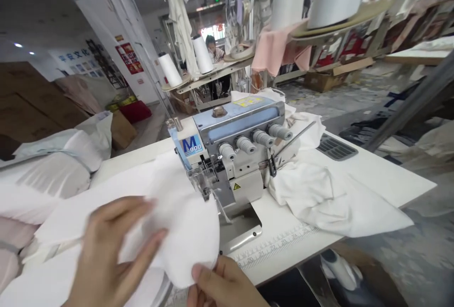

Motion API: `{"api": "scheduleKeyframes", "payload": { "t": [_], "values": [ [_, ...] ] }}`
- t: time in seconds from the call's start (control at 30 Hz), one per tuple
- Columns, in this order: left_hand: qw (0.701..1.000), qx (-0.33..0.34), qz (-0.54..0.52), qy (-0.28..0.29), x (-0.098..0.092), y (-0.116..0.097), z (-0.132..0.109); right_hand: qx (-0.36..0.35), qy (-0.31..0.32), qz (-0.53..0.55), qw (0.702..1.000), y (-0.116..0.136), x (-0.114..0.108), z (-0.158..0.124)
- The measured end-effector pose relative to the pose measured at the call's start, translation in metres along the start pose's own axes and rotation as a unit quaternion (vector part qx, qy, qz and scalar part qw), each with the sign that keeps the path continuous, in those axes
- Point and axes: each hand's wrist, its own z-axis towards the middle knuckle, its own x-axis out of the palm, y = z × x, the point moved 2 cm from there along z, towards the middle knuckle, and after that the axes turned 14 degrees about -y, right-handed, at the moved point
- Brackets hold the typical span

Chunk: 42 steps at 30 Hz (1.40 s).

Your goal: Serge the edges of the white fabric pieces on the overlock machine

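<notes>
A white cut fabric piece [191, 231] with a rounded edge lies at the front of a blue and white overlock sewing machine [241, 122]; its far edge reaches the presser foot area. My right hand [223, 283] pinches the piece's near edge between thumb and fingers. Over the fabric's left part, my left hand [113, 245] is slightly blurred, its thumb and fingers apart with nothing between them. I cannot tell whether its fingertips touch the cloth. More white fabric pieces [106, 184] lie beneath and left of that hand.
Crumpled white cloth [319, 193] lies right of the machine on the white table [383, 170]. Bundled white pieces [53, 174] are stacked at the left. Thread cones [170, 69] stand on a rack behind. A person [212, 51] sits farther back.
</notes>
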Motion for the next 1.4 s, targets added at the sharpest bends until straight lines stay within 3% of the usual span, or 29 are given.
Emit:
{"api": "scheduleKeyframes", "payload": {
  "t": [0.07,0.13,0.2,0.33,0.43,0.53,0.7,0.8,0.9,1.07,1.27,1.4],
  "values": [
    [0.992,0.038,-0.085,0.083,0.020,-0.004,0.013,-0.004,0.005,0.008,1.000,0.010,0.001,0.005],
    [0.970,0.029,-0.162,0.176,0.038,-0.003,0.015,-0.030,-0.007,0.020,0.999,0.018,0.000,0.008],
    [0.962,0.028,-0.165,0.214,0.047,0.001,0.008,-0.064,-0.021,0.025,0.997,0.024,-0.004,0.010],
    [0.979,0.037,-0.078,0.185,0.045,-0.004,-0.024,-0.176,-0.046,-0.033,0.983,0.035,-0.015,0.003],
    [0.988,0.047,-0.012,0.146,0.042,-0.024,-0.045,-0.291,-0.066,-0.141,0.944,0.036,-0.018,-0.004],
    [0.989,0.046,0.040,0.134,0.044,-0.042,-0.053,-0.358,-0.074,-0.214,0.906,0.030,-0.016,-0.008],
    [0.977,0.070,0.044,0.196,0.042,-0.053,-0.046,-0.307,-0.090,-0.072,0.945,0.012,-0.009,-0.005],
    [0.973,0.073,0.036,0.218,0.039,-0.054,-0.040,-0.301,-0.137,-0.012,0.944,0.005,-0.003,-0.001],
    [0.975,0.053,0.035,0.212,0.037,-0.054,-0.035,-0.319,-0.162,0.003,0.934,0.003,0.000,0.004],
    [0.979,0.024,0.021,0.203,0.037,-0.051,-0.029,-0.310,-0.146,0.002,0.940,0.006,-0.004,0.001],
    [0.980,0.052,0.021,0.192,0.041,-0.048,-0.031,-0.277,-0.104,0.029,0.955,0.012,-0.015,-0.003],
    [0.980,0.049,-0.003,0.193,0.041,-0.047,-0.034,-0.257,-0.130,0.039,0.957,0.019,-0.021,0.003]
  ]
}}
